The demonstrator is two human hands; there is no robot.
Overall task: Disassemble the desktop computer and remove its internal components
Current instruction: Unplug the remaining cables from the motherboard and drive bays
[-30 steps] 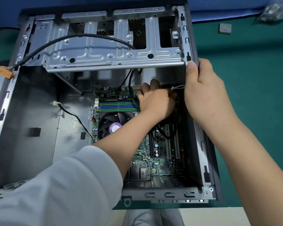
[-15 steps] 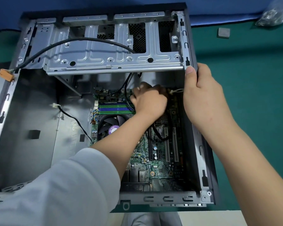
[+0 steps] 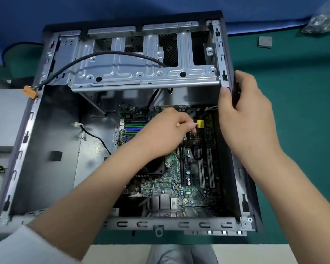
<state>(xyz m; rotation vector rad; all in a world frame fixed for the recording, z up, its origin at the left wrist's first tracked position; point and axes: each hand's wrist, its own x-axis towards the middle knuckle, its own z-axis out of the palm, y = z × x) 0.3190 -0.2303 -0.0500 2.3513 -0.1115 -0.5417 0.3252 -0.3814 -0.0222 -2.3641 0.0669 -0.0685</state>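
Computer case (image 3: pixel 51 141) lies open on its side on the green worktop (image 3: pixel 297 130). Inside it, the left hand (image 3: pixel 166 134) reaches over the motherboard (image 3: pixel 171 189), fingers (image 3: pixel 191 127) pinching thin wires at a yellow connector (image 3: pixel 200 123). The right hand (image 3: pixel 244 115) grips the case's right wall, fingers curled round its edge.

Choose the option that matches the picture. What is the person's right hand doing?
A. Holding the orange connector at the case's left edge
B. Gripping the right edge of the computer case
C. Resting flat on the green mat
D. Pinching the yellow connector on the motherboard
B: the right hand wraps its fingers round the right wall of the computer case, while the left hand works at the yellow connector.
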